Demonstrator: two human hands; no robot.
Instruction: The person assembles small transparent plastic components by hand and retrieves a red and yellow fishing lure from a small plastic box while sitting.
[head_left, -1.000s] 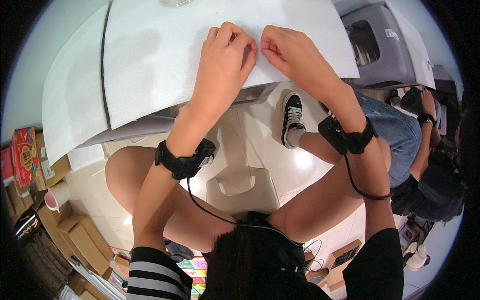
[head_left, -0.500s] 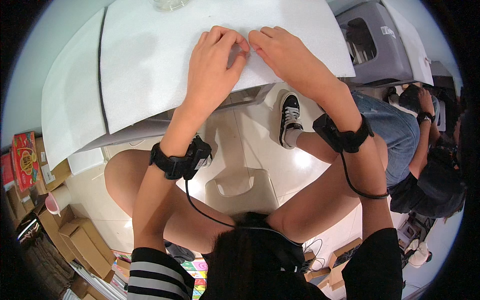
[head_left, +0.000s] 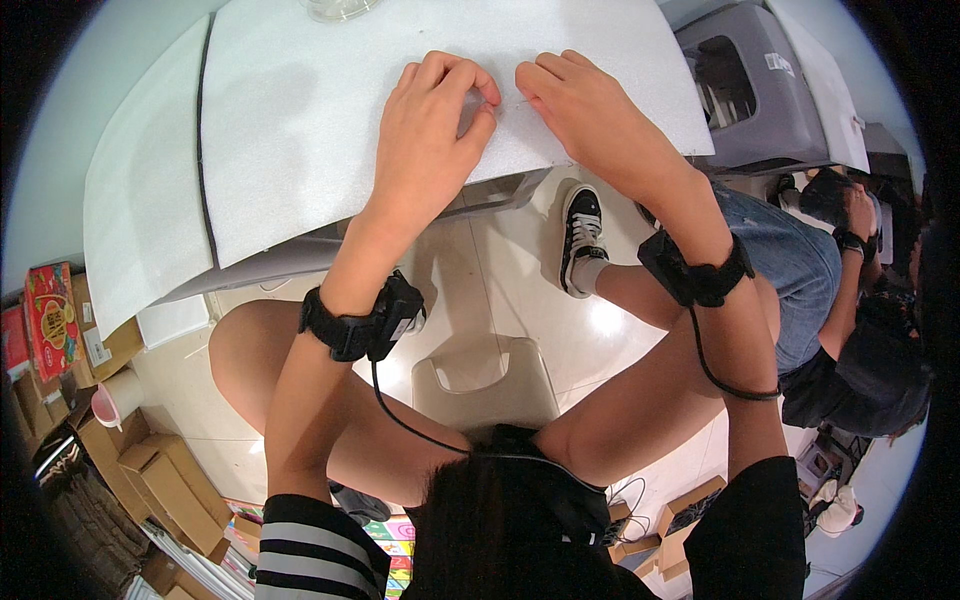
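Over the white foam-like table covering (head_left: 300, 130), my left hand (head_left: 428, 135) holds its thumb and forefinger curled together in a pinch. What lies between those fingertips is too small to make out. A short way to the right, my right hand (head_left: 592, 112) is closed, with its fingers bent and pressed together. A faint thin sliver shows by its fingertips, too fine to name. The two hands are apart, with a narrow gap between them. Beyond my left hand, a clear round container (head_left: 340, 8) is cut off by the top edge.
A black cord (head_left: 203, 130) crosses the covering at the left. To the right stands a grey plastic bin (head_left: 745, 100) with an opening. Cardboard boxes (head_left: 175, 490) line the lower left. A seated person (head_left: 800, 280) is close on my right. Cables hang from my black wrist straps (head_left: 345, 325).
My right hand has moved a little to the right, away from the left, widening the gap between the fingertips. My left hand has stayed nearly still.
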